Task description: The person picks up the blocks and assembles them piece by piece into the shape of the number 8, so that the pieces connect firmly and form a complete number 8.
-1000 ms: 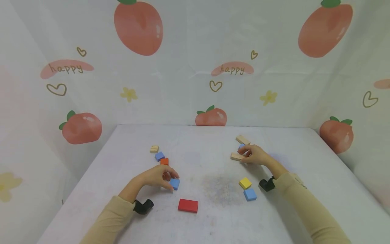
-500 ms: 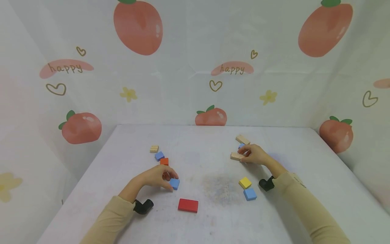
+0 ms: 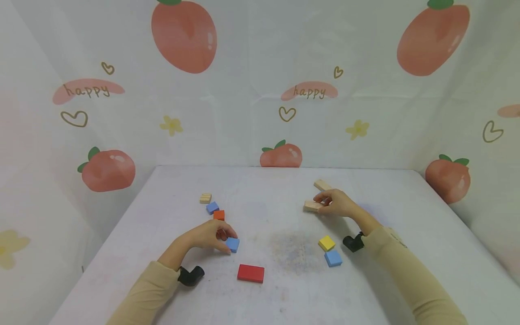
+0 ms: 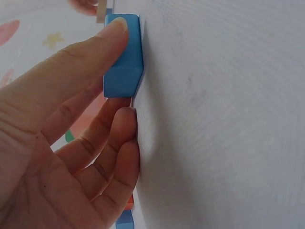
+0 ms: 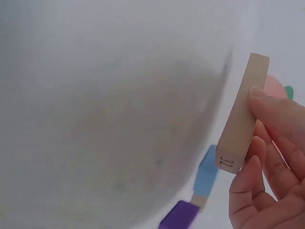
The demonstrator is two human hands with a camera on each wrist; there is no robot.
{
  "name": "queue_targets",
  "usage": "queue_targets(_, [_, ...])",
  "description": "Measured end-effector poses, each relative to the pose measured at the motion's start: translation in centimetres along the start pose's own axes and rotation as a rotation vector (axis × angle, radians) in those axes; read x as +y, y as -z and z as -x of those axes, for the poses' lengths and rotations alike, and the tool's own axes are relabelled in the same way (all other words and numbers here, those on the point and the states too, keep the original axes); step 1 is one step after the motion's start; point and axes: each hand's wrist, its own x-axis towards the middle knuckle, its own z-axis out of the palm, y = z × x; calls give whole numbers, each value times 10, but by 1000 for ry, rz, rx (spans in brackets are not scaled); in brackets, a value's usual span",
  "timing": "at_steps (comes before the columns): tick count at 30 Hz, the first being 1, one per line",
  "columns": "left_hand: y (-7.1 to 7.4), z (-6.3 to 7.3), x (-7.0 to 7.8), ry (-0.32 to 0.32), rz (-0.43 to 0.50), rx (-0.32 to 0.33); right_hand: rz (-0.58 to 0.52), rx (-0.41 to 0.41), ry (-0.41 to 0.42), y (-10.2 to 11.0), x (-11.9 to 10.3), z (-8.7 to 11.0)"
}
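Observation:
In the head view my left hand [image 3: 209, 234] pinches a blue block [image 3: 233, 244] at the table's left middle. The left wrist view shows the thumb on one face of that blue block [image 4: 123, 62], which sits at the table surface. Farther back on the right, my right hand [image 3: 337, 204] pinches a plain wooden block [image 3: 311, 206] between thumb and fingers. That wooden block [image 5: 242, 117], marked 32 on its end, appears raised off the table in the right wrist view. Another wooden block [image 3: 322, 184] lies behind my right hand.
A red block [image 3: 250, 273] lies at front centre. Yellow [image 3: 327, 243] and blue [image 3: 333, 258] blocks touch at right. Beyond my left hand lie orange [image 3: 219, 215], bluish [image 3: 212, 207] and ridged wooden [image 3: 205, 198] blocks. The right wrist view shows a purple block [image 5: 178, 215].
My right hand has moved slightly left and up with the wooden block, whose position has shifted the same way. My left hand and its blue block have stayed in place.

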Motion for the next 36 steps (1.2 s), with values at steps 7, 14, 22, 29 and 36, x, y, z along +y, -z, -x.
queue_targets(7, [0,-1,0,0,3,0,-16,-8,72,-2,-11,-3])
queue_targets(14, [0,0,0,4,-2,3,-42,-32,116,-9,-23,-6])
queue_targets(22, [-1,0,-2,-4,-9,6,-63,-71,112,-14,-37,-8])
queue_targets(29, [-2,-1,-4,-7,-10,7,-58,-103,145,-23,-46,-11])
queue_targets(36, [-2,-1,-3,2,8,7,-48,-145,128,-34,-54,-14])
